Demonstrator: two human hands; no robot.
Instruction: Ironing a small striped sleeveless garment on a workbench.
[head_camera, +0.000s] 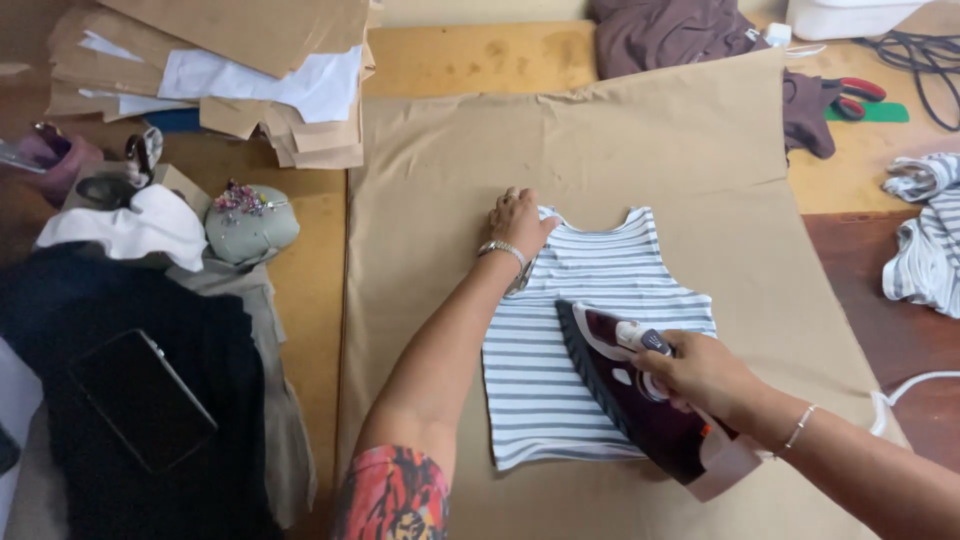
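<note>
At about 5 o'clock, nearest to the camera, a dark red steam iron (640, 400) is gripped by the right hand (700, 375), whose fingers are closed firmly around the handle; the pointed tip of the iron is directed toward 11 o'clock and its sole is laid on the striped top (560, 340), probably so that the heat is pressed flat into the cloth. The striped top, white with grey lines and without sleeves, is spread in the middle of a large sheet of brown paper (700, 180), with its neck opening turned to 12 o'clock. At the shoulder strap on the 11 o'clock side the left hand (518, 222) is laid flat, fingers together and pressed down on the cloth, holding nothing; it seems the garment is kept stretched and steady this way while the iron is on it. At 9 o'clock on the bench (310, 290) a grey-green pincushion (252, 222) with coloured pin heads is seen, and below it a dark flat tablet (140, 400) on black cloth. At 3 o'clock more striped fabric (925, 240) is heaped. Farther, at 11 o'clock, cardboard pattern pieces (230, 60) with white sheets between them are stacked. At 1 o'clock brown cloth (680, 35) and red-handled scissors (855, 97) on a green strip are lying.
</note>
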